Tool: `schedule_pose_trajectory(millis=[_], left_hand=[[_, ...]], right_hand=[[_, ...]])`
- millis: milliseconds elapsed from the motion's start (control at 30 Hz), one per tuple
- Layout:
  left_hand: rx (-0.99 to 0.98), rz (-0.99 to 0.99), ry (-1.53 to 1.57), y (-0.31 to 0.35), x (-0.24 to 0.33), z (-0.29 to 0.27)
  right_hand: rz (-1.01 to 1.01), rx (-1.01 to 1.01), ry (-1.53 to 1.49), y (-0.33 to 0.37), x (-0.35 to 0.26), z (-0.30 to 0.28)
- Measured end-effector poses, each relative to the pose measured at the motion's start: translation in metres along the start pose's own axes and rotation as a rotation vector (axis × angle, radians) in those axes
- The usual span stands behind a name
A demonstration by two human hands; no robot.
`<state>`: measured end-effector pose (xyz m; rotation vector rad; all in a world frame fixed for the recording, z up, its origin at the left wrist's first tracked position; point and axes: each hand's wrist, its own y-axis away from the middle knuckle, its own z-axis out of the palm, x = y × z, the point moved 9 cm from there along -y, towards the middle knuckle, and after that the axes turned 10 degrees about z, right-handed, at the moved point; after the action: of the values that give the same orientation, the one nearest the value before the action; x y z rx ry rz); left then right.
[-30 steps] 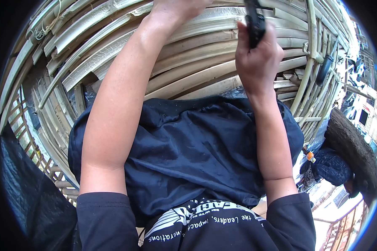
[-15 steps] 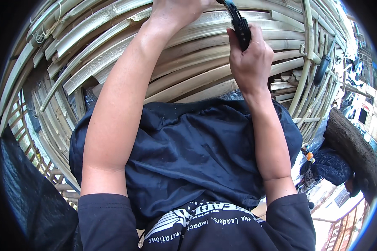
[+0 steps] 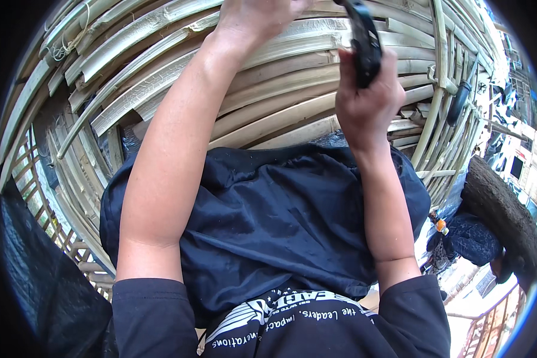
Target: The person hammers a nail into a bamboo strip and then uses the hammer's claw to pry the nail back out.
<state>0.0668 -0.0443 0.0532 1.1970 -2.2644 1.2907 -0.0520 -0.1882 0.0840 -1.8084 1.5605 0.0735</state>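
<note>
My right hand (image 3: 371,110) is closed round the handle of a black hand tool (image 3: 366,51), somewhat blurred by motion. The tool stands up from the fist and curves toward the upper edge, where its far end is cut off. My left hand (image 3: 258,18) reaches over the split bamboo slats (image 3: 280,83) at the top, left of the tool. Most of its fingers lie beyond the upper edge, so what they touch is hidden. Dark blue cloth (image 3: 274,215) covers my lap between the forearms.
At the right stand upright bamboo poles (image 3: 438,89), with a dark-handled tool (image 3: 459,98) hanging among them. A thick log (image 3: 501,209) lies farther right, near a small orange-and-white item (image 3: 441,225). Dark plastic sheeting (image 3: 48,268) hangs at the lower left beside a bamboo lattice (image 3: 36,179).
My right hand has moved a little to the right and down with the black tool, which now stands more upright. My left hand has shifted only slightly.
</note>
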Motion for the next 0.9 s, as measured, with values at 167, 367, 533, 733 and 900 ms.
schedule_pose_trajectory(millis=[167,367,533,733,900], left_hand=[[-0.033,-0.021,0.011,0.004,0.008,0.0],[-0.042,-0.06,-0.031,0.004,-0.002,0.001],[-0.04,-0.002,0.035,0.004,0.008,0.005],[-0.012,-0.02,0.07,-0.003,0.002,0.0],[-0.005,0.009,0.035,0.005,0.007,0.0]], right_hand=[[0.054,-0.108,0.105,-0.008,0.018,0.025],[0.057,-0.06,0.084,-0.007,0.013,0.018],[0.051,0.08,-0.099,-0.001,0.011,-0.004],[-0.022,0.127,-0.153,0.002,0.006,-0.007],[0.022,-0.035,0.021,0.001,0.014,0.009]])
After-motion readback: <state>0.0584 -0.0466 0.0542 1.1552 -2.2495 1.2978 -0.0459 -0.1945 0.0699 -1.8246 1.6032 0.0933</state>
